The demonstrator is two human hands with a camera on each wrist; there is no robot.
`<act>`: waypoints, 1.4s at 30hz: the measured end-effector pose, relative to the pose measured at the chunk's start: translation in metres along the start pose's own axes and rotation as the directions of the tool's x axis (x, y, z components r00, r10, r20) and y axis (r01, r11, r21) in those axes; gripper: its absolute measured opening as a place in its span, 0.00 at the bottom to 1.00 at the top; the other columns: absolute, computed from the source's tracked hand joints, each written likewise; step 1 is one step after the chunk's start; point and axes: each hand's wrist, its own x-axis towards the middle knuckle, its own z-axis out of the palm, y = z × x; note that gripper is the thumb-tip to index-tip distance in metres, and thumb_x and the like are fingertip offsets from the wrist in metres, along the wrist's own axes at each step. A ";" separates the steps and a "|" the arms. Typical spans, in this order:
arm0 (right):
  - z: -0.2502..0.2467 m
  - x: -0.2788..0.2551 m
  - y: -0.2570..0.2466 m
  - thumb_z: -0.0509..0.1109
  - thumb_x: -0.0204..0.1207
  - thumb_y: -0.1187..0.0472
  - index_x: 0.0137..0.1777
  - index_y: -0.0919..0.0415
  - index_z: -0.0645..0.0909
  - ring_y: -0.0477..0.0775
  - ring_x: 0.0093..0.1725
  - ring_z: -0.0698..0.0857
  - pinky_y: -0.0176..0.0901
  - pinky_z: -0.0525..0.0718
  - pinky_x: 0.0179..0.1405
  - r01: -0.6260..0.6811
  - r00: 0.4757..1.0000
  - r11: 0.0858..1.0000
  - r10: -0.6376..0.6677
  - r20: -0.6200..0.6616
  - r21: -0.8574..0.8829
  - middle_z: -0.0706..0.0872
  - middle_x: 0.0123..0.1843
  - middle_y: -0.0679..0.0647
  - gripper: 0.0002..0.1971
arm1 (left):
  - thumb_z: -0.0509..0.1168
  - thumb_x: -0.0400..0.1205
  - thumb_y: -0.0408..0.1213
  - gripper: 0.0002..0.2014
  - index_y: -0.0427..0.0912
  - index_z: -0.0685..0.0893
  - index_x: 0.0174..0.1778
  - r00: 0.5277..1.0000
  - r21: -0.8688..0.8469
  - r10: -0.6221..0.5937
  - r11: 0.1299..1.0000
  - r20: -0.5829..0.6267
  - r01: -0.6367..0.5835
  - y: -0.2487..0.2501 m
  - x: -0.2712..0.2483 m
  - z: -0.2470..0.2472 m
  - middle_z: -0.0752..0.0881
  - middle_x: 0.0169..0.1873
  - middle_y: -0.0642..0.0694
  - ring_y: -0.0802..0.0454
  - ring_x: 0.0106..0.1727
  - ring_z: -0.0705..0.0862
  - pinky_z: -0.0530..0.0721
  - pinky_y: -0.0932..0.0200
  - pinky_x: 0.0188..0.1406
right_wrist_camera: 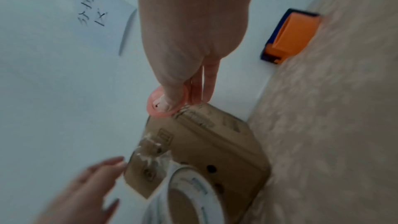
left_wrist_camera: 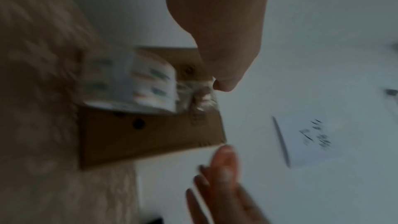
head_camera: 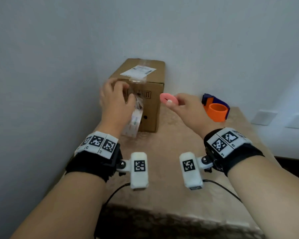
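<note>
A taped cardboard box (head_camera: 150, 107) with a shipping label on top stands on the table against the wall. A strand of crumpled clear tape (left_wrist_camera: 202, 98) runs down its front face, and a tape roll (head_camera: 133, 123) hangs from the strand. My left hand (head_camera: 124, 92) is at the box's upper front-left corner. Its thumb touches the crumpled tape and its fingers (left_wrist_camera: 224, 168) stretch out past the box edge. My right hand (head_camera: 173, 102) pinches a small pink oval cutter (head_camera: 167, 99) in the air just right of the box's front edge. The left wrist view is blurred.
An orange and purple tape dispenser (head_camera: 216, 109) stands on the table (head_camera: 171, 144) to the right, near the wall. A handwritten paper note (right_wrist_camera: 96, 14) is stuck on the wall above. Wall sockets (head_camera: 264, 117) sit low at the far right.
</note>
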 end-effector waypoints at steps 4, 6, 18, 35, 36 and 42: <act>0.023 0.010 -0.020 0.68 0.76 0.46 0.45 0.54 0.83 0.51 0.52 0.77 0.47 0.74 0.55 0.001 0.997 0.995 -0.009 0.077 0.104 0.82 0.44 0.48 0.11 | 0.65 0.79 0.45 0.20 0.50 0.73 0.68 0.954 -0.251 -0.217 0.931 0.205 0.266 -0.022 0.000 0.006 0.66 0.75 0.42 0.44 0.77 0.66 0.64 0.41 0.79; 0.033 0.013 -0.019 0.67 0.77 0.46 0.46 0.54 0.81 0.51 0.44 0.76 0.41 0.73 0.44 -0.028 0.998 0.987 0.018 0.066 0.158 0.79 0.40 0.49 0.11 | 0.66 0.79 0.45 0.19 0.54 0.74 0.66 0.937 -0.383 -0.238 0.865 0.255 0.324 -0.025 0.002 0.006 0.68 0.72 0.44 0.46 0.73 0.70 0.69 0.42 0.77; 0.008 -0.014 -0.004 0.68 0.78 0.52 0.52 0.64 0.83 0.50 0.47 0.80 0.41 0.76 0.48 -0.035 0.989 0.970 0.068 -0.134 0.239 0.84 0.45 0.54 0.15 | 0.69 0.76 0.47 0.13 0.57 0.75 0.54 0.930 -0.357 -0.226 0.876 0.290 0.324 0.002 -0.022 0.021 0.65 0.59 0.48 0.48 0.67 0.68 0.69 0.53 0.73; -0.016 0.018 -0.035 0.68 0.76 0.49 0.40 0.59 0.81 0.55 0.49 0.79 0.54 0.79 0.53 0.301 0.953 0.858 -0.260 0.154 -0.415 0.80 0.45 0.53 0.13 | 0.67 0.80 0.45 0.09 0.43 0.80 0.41 0.861 -0.358 -0.252 0.831 0.441 0.427 0.025 -0.039 0.029 0.88 0.51 0.38 0.45 0.48 0.85 0.77 0.57 0.41; -0.014 0.019 -0.034 0.68 0.76 0.49 0.39 0.60 0.81 0.53 0.44 0.77 0.51 0.77 0.46 0.307 0.951 0.846 -0.262 0.163 -0.436 0.77 0.40 0.51 0.14 | 0.67 0.80 0.43 0.07 0.42 0.80 0.44 0.855 -0.383 -0.258 0.809 0.450 0.446 0.025 -0.039 0.029 0.88 0.52 0.37 0.45 0.48 0.85 0.77 0.57 0.40; -0.010 0.024 -0.031 0.66 0.76 0.48 0.44 0.60 0.84 0.54 0.43 0.78 0.43 0.69 0.40 0.327 0.945 0.809 -0.291 0.152 -0.489 0.77 0.40 0.48 0.15 | 0.65 0.82 0.37 0.08 0.41 0.78 0.56 0.827 -0.524 -0.224 0.681 0.515 0.511 0.020 -0.043 0.016 0.85 0.43 0.46 0.54 0.37 0.83 0.81 0.60 0.34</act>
